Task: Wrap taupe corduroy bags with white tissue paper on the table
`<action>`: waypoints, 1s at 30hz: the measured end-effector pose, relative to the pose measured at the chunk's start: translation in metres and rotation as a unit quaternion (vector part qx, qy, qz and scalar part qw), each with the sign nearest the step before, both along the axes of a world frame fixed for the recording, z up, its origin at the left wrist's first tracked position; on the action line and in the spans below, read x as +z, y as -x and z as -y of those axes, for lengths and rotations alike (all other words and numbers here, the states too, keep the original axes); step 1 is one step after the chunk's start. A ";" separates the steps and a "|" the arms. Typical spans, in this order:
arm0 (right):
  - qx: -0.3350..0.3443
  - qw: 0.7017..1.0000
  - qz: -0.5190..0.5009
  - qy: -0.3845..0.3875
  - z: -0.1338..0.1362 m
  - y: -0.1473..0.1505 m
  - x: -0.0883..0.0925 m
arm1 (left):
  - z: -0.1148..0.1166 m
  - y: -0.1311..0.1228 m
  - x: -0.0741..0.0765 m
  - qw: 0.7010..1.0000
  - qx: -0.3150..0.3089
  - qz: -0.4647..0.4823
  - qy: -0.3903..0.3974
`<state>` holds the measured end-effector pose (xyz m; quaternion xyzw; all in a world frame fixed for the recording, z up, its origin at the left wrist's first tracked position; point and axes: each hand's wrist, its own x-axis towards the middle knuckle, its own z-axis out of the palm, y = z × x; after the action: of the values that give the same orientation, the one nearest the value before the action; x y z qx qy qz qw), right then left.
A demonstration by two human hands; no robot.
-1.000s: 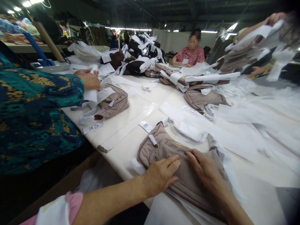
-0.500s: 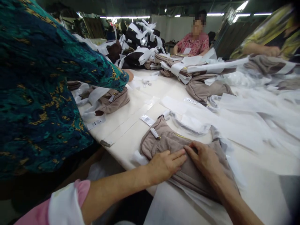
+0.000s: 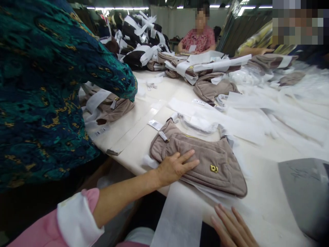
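Note:
A taupe corduroy handbag [image 3: 205, 151] lies flat in front of me, with a gold emblem [image 3: 214, 168] on its front and a gold zip along the top. My left hand [image 3: 176, 168] rests flat on the bag's front, fingers apart, holding nothing. Off the bag, at the table's near edge, my right hand [image 3: 232, 226] is stretched out with nothing in it. The bag's strap [image 3: 196, 127] is wrapped in pale tissue. A barcode tag [image 3: 155, 124] lies by its upper left corner. White paper [image 3: 177, 216] hangs over the table edge below the bag.
At left a co-worker in a teal patterned sleeve [image 3: 110, 68] leans over the table beside another taupe bag [image 3: 117, 109]. Wrapped bags are piled at the back [image 3: 141, 41]. White sheets [image 3: 239, 120] spread to the right, near a grey panel [image 3: 305, 192]. Two more people are across the table.
My right hand has left the bag and moved down toward the near edge, uncovering the gold emblem. My left hand stays on the bag. The view has shifted slightly, with the grey panel showing more.

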<state>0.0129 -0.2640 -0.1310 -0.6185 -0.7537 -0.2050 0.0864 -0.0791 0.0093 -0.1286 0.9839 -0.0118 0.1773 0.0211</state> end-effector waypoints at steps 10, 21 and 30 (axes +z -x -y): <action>-0.087 0.985 -0.129 -0.079 -0.056 -0.024 -0.007 | -0.007 0.029 -0.003 0.986 -0.138 0.096 -0.006; -0.042 0.989 -0.127 -0.059 -0.052 -0.024 -0.021 | -0.016 0.023 -0.015 0.969 -0.186 0.143 -0.071; -0.055 0.992 -0.110 -0.030 -0.032 -0.005 -0.009 | -0.011 0.024 -0.024 0.976 -0.171 0.108 -0.078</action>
<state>0.0177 -0.2317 -0.1401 -0.6749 -0.6980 -0.1625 0.1759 -0.1034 0.0205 -0.1530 0.9409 -0.1954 0.2752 -0.0273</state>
